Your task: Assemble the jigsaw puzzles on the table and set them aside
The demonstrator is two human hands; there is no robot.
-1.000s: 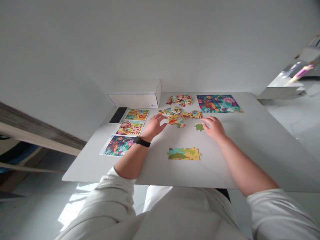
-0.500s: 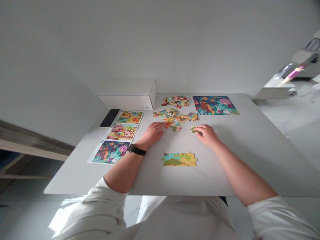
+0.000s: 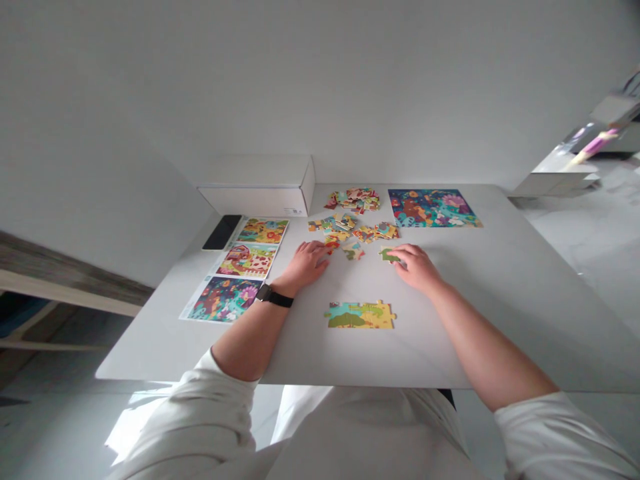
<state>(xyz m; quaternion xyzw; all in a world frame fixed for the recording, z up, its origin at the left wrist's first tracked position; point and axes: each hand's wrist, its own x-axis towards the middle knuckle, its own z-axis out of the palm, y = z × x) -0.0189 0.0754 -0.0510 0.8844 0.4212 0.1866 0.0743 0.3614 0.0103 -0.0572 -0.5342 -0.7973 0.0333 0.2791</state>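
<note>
My right hand (image 3: 415, 265) pinches a green puzzle piece (image 3: 387, 254) at its right edge, low over the tabletop. My left hand (image 3: 306, 265), with a black watch at the wrist, rests on the table with fingers stretched out and apart from the thumb. Its fingertips are beside a red and orange puzzle piece (image 3: 331, 247). Between the hands lies a loose piece with green and pink (image 3: 354, 251). Nearer to me is a joined strip of puzzle (image 3: 361, 315) showing a green bush and a green animal on yellow.
Behind the hands are piles of puzzle pieces (image 3: 341, 225), with a redder pile (image 3: 354, 199) farther back. A finished-looking dark picture (image 3: 434, 208) lies back right. At left are a picture sheet (image 3: 245, 261), a black phone (image 3: 222, 232) and a white box (image 3: 255, 200) against the wall.
The green piece shows more of its face beside my right fingers, which have shifted slightly. My left hand stays nearly in place. The whole view has shifted slightly.
</note>
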